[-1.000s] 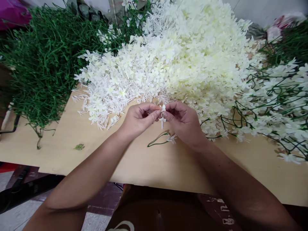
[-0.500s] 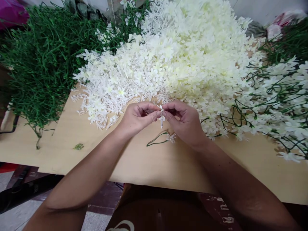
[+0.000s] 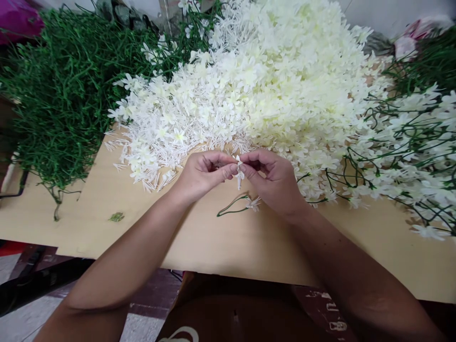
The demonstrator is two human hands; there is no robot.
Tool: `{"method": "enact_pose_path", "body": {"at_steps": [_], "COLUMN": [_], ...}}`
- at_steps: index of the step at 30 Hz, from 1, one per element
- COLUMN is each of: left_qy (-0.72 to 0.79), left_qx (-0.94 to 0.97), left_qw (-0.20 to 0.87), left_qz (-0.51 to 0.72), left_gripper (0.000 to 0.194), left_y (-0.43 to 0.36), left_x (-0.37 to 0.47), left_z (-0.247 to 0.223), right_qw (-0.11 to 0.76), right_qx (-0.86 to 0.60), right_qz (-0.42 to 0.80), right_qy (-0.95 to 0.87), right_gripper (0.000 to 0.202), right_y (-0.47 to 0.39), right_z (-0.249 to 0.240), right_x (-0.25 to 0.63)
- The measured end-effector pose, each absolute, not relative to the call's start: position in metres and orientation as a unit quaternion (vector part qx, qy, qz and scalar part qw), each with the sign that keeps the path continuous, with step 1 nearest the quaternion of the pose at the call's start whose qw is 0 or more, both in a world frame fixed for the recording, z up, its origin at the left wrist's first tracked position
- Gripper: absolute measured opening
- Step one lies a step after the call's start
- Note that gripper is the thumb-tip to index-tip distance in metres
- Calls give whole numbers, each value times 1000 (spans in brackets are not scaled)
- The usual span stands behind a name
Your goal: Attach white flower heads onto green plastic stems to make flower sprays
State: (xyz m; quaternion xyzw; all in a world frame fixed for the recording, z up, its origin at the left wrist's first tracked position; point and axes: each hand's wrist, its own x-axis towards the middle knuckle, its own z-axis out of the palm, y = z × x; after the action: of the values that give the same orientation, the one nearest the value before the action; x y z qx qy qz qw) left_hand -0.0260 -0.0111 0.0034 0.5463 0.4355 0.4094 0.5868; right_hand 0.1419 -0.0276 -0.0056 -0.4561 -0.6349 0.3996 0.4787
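Between my fingertips, at the middle of the head view, is a small white artificial flower (image 3: 239, 174) with thin white prongs pointing down. My left hand (image 3: 206, 173) pinches it from the left with thumb and forefinger. From the other side, the thumb and forefinger of my right hand (image 3: 272, 178) close on it too. Just below, a bent green stem (image 3: 228, 210) lies on the cardboard with a white flower (image 3: 253, 204) at its end. Part of the held flower is hidden behind my thumbs.
A large heap of white flower heads (image 3: 270, 85) spreads behind my hands. Green plastic stems (image 3: 64, 95) are piled at the left. Flowers on green stems (image 3: 409, 147) lie at the right. The cardboard (image 3: 213, 247) ends near my body, and a small green scrap (image 3: 116, 217) rests on it.
Almost nothing differs; both hands stay in place with the flower pinched between them, apart from a very slight shift of the fingers.
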Motion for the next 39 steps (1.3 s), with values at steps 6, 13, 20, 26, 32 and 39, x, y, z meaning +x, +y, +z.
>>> {"method": "enact_pose_path", "body": {"at_steps": [6, 13, 20, 26, 32, 39], "left_qy": [436, 438, 446, 460, 458, 455], "left_qx": [545, 544, 544, 544, 536, 531], "left_qw": [590, 592, 589, 592, 607, 622], "left_qz": [405, 403, 397, 377, 366, 353], "left_gripper": [33, 31, 26, 22, 20, 21], "left_y": [-10, -10, -10, -7, -6, -6], "left_x": [-26, -27, -28, -27, -28, -31], "left_z": [3, 3, 3, 3, 4, 3], "right_qw": [477, 476, 475, 475, 471, 474], "right_qx": [-456, -453, -452, -443, -441, -442], "right_qz": [401, 401, 343, 275, 257, 269], "right_qy": [-636, -639, -672, -709, -720, -712], "right_gripper": [6, 6, 5, 8, 9, 7], "right_y": [-27, -27, -27, -27, -27, -27], "right_z": [-6, -6, -6, -7, -8, -8], "right_x": [142, 143, 142, 141, 141, 142]}}
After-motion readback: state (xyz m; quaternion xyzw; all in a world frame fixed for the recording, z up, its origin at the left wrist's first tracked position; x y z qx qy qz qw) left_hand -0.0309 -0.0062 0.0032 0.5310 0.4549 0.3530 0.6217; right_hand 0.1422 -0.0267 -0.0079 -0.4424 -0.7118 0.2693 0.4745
